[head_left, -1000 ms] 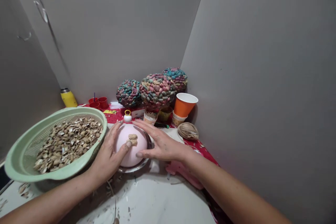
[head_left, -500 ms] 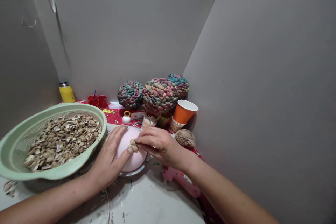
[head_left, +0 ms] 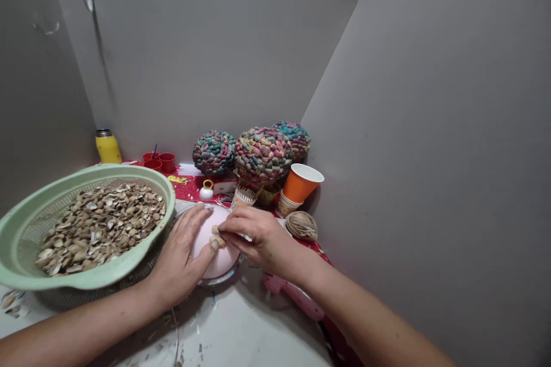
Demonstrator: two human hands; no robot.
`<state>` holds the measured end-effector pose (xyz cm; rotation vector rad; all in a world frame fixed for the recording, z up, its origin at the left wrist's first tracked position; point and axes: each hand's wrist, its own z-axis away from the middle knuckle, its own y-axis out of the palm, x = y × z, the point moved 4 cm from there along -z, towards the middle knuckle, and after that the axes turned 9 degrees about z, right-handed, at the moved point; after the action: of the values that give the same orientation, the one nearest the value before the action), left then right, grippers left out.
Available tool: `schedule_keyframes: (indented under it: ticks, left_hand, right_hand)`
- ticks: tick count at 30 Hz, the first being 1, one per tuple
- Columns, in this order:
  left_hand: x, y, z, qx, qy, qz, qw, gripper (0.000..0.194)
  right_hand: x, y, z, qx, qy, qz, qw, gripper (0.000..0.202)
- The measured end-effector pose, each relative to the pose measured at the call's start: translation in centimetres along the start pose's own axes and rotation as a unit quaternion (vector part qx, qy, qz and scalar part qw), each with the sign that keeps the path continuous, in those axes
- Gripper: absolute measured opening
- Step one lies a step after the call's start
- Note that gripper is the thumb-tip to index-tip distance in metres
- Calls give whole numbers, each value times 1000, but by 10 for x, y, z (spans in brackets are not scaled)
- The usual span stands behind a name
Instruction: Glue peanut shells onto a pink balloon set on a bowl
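Observation:
A smooth pale pink dome (head_left: pixel 220 264) rests in a shallow dish on the white table. Small tan shell pieces (head_left: pixel 217 237) lie together on its top. My left hand (head_left: pixel 183 258) is spread over the dome's left side, its thumb tip touching the pieces. From the right, my right hand (head_left: pixel 253 238) pinches at a shell piece with thumb and forefinger, against the others. Left of my hands, a green colander (head_left: pixel 109 282) holds many brown shell pieces (head_left: pixel 107 223).
Behind stand balls covered in colourful shells (head_left: pixel 263 155), an orange cup (head_left: pixel 302 182), red cups (head_left: pixel 167 162) and a yellow bottle (head_left: pixel 108 148). Twine (head_left: pixel 302 225) and a pink glue gun (head_left: pixel 295 296) lie right. Grey panels (head_left: pixel 206 51) enclose the table.
The view has shifted slightly. My right fingers have moved a little on the shell pieces; my left hand remains in place on the dome.

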<state>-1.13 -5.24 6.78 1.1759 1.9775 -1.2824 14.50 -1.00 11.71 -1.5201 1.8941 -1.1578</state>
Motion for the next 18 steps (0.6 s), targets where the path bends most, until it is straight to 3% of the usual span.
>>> schedule_keyframes:
  ticks: [7,18]
  left_hand:
    - [2,0,0,7,-4,-1,1000,47]
    - [0,-1,-1,16,4,-8,1000,50]
  right_hand:
    - [0,-5,-3,48,-27,-2,998,16]
    - [-3,-16,-2,51,-7,-82,995,19]
